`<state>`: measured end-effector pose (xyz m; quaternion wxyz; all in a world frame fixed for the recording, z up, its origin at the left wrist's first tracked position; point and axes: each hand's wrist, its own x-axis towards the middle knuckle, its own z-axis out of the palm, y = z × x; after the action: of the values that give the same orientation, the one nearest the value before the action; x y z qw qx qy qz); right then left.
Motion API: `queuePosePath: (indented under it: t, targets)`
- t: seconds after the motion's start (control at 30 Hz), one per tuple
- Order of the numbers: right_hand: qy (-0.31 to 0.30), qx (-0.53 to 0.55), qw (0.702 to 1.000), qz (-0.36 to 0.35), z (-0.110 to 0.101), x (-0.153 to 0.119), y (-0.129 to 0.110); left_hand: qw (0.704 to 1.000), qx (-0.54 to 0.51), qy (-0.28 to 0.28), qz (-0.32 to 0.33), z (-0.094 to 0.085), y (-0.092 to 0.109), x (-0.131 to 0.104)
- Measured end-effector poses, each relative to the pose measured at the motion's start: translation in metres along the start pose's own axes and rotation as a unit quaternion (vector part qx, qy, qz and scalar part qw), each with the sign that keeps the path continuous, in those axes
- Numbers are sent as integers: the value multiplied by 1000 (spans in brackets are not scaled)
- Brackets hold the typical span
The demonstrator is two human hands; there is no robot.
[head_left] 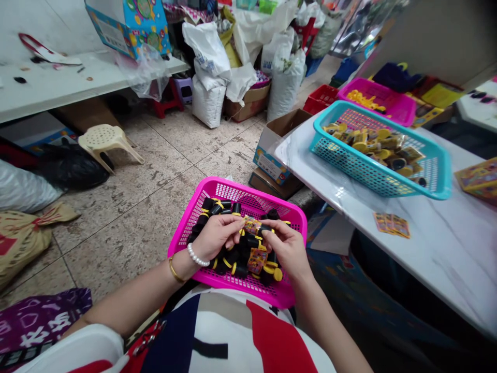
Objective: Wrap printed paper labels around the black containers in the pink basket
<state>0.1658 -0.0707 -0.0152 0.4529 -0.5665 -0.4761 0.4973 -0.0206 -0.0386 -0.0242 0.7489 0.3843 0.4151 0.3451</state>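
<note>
A pink basket rests on my lap, holding many black cylinders with yellow rims. Above its middle, my left hand pinches one end of a colourful sticker. My right hand has thumb and fingers closed on a black cylinder at the sticker's other end. Below the hands, more printed stickers lie among the cylinders, beside some yellow caps.
At the right, a marble-patterned table bears a teal basket of yellow-and-black pieces and some sticker sheets. A cream stool and white sacks stand on the floor. Cardboard boxes stand beside the table.
</note>
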Motion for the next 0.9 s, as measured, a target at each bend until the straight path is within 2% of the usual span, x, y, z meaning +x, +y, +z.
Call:
queuePosePath:
  t: [0.07, 0.13, 0.17, 0.33, 0.47, 0.63, 0.77, 0.83, 0.9]
  targets:
    - [20, 8, 1000, -10, 3, -3, 4, 999, 12, 35, 26, 0, 3, -2]
    - [16, 13, 999, -30, 4, -7, 5, 996, 14, 68, 47, 0, 7, -2]
    - [9, 6, 999, -48, 4, -8, 5, 997, 17, 66, 45, 0, 9, -1]
    - [-48, -91, 985, -139, -3, -12, -1, 995, 48, -76, -40, -2, 18, 2]
    - [-58, -119, 979, -154, -6, -15, -1, 995, 58, -67, -37, 2, 17, 4]
    - [-8, -209, 954, -216, -7, -15, 0, 994, 103, -47, -5, 16, 15, 9]
    - [12, -239, 931, -277, -12, -13, 0, 995, 45, -77, -47, 14, 15, 11]
    - [11, -212, 937, -279, -10, -10, 5, 994, 74, -77, -36, 11, 16, 12]
    - [19, -129, 968, -213, -2, -2, 11, 988, 140, -61, 27, 9, 20, 13]
